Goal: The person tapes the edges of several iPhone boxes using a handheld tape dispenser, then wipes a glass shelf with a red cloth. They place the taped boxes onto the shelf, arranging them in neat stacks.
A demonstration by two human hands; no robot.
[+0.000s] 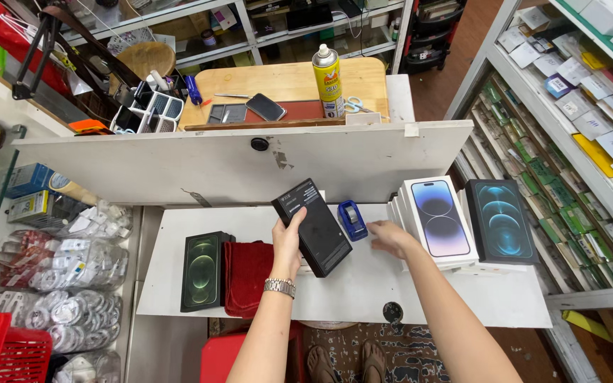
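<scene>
My left hand (pixel 287 241) grips a black phone box (pixel 313 226) by its left edge and holds it tilted just above the white counter (pixel 363 284). A metal watch sits on that wrist. My right hand (pixel 390 237) rests palm down on the counter, fingers spread, between a small blue tape dispenser (pixel 352 218) and a row of white phone boxes (pixel 437 217) standing on edge. It holds nothing. A black phone box with a blue picture (pixel 500 220) stands right of that row.
A dark green phone box (pixel 202 270) and a folded red cloth (pixel 247 274) lie at the counter's left. A raised white panel (pixel 179 163) backs the counter. Behind it stands a wooden desk with a yellow spray can (pixel 328 80), a phone (pixel 265 106) and scissors (pixel 352 106). Shelves of packets line the right.
</scene>
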